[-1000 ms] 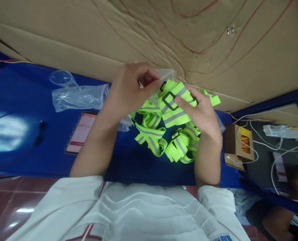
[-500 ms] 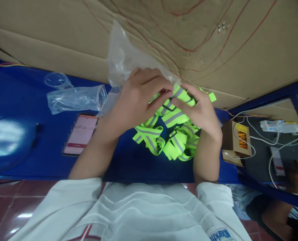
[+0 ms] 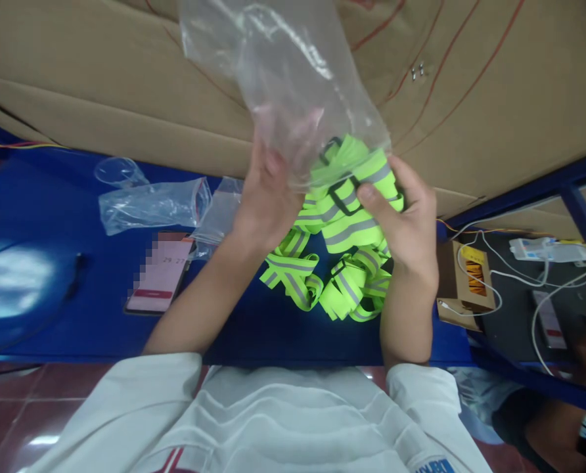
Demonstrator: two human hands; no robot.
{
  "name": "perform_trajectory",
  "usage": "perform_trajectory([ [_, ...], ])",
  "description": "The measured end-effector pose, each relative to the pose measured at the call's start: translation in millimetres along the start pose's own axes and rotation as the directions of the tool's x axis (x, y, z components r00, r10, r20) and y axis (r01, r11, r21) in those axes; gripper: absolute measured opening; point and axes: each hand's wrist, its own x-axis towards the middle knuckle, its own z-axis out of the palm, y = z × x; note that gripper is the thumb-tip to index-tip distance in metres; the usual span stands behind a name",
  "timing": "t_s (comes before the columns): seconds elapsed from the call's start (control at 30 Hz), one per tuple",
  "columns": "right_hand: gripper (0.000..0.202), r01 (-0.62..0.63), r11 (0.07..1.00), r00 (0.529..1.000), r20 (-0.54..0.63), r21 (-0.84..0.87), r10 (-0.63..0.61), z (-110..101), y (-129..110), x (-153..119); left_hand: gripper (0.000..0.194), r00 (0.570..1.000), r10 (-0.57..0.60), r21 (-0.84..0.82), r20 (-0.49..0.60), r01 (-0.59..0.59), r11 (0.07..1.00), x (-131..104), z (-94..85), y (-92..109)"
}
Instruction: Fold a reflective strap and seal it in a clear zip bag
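Right now your left hand (image 3: 268, 197) has its fingers tucked into the mouth of the clear bag (image 3: 288, 79), spread wide enough to hold it open, while the rest of the bag stands up above your fingertips. Your right hand (image 3: 406, 226) has the folded strap bundle (image 3: 352, 197) pinched, thumb on top beside the black buckle (image 3: 345, 194), fingers closed behind it. The leading end of the bundle already sits just inside the bag's mouth, touching the film between your two hands.

To do this well, I'd keep the left fingers spread so the opening stays slack, and keep the folds squeezed flat so the buckle does not catch the film.

Below your right fingers, loose strap loops (image 3: 322, 282) trail onto the blue bench (image 3: 253, 322); they are outside the bag. Left of your left hand lie other clear bags (image 3: 150, 203); I cannot tell what they hold.
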Motion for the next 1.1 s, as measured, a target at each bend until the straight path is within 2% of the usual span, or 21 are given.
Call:
perform_trajectory([
  [0.07,0.031,-0.017,1.0,1.0,-0.016,0.003,0.017,11.1,-1.9,-1.0,0.079,0.995,0.01,-0.192,-0.097,-0.029,0.981,-1.2,9.1,0.0],
  [0.13,0.033,-0.029,1.0,0.999,-0.043,0.007,0.029,22.3,-0.7,-2.2,0.081,0.982,-0.041,-0.384,-0.186,-0.034,0.923,-3.1,18.9,-2.7],
  [0.23,0.034,-0.034,0.999,0.996,-0.083,-0.012,0.033,34.2,3.3,-3.9,0.082,0.954,-0.108,-0.527,-0.279,-0.058,0.848,-4.3,29.5,-9.2],
  [0.3,0.03,-0.004,1.0,0.994,-0.111,-0.024,0.002,37.9,4.8,-4.0,0.089,0.95,-0.116,-0.591,-0.289,-0.082,0.802,-4.3,32.8,-12.1],
  [0.4,0.027,0.059,0.998,0.985,-0.164,-0.023,-0.062,40.5,4.4,-2.4,0.093,0.959,-0.155,-0.663,-0.237,-0.043,0.747,-5.1,33.9,-11.2],
  [0.47,0.029,0.081,0.997,0.971,-0.225,0.011,-0.077,42.3,3.4,-0.7,0.085,0.958,-0.192,-0.725,-0.212,-0.023,0.689,-6.3,33.1,-7.3],
  [0.6,0.043,0.104,0.984,0.926,-0.375,0.146,-0.043,46.4,6.1,2.0,0.064,0.96,-0.242,-0.867,-0.144,-0.004,0.498,-9.6,29.7,3.0],
  [0.7,0.043,-0.002,0.942,0.95,-0.292,0.336,0.106,50.1,13.3,2.1,0.045,0.983,-0.185,-0.909,-0.011,0.067,0.412,-12.9,28.8,8.6],
  [0.77,0.037,-0.057,0.9,0.947,-0.261,0.432,0.186,53.6,16.7,1.3,0.031,0.989,-0.142,-0.904,0.028,0.086,0.419,-15.0,30.0,9.7],
  [0.8,0.034,-0.044,0.896,0.94,-0.285,0.441,0.187,55.5,17.1,0.8,0.028,0.991,-0.132,-0.898,0.023,0.079,0.434,-15.8,31.1,9.5],
  [0.87,0.027,0.057,0.929,0.911,-0.4,0.365,0.101,59.0,15.4,-0.1,0.026,0.99,-0.138,-0.884,-0.012,0.054,0.465,-16.9,34.2,8.1],
  [0.97,0.023,0.193,0.971,0.844,-0.528,0.138,-0.092,59.8,10.0,-1.2,0.022,0.99,-0.138,-0.886,0.0,0.064,0.459,-17.7,40.2,6.7],
  [1.03,0.035,0.217,0.976,0.816,-0.553,0.03,-0.165,56.0,8.5,-1.8,0.019,0.99,-0.13,-0.905,0.049,0.099,0.413,-18.2,44.3,7.8],
  [1.1,0.045,0.238,0.971,0.825,-0.53,0.009,-0.197,49.4,10.6,-2.0,0.02,0.985,-0.132,-0.927,0.113,0.152,0.342,-18.5,46.9,9.8],
])
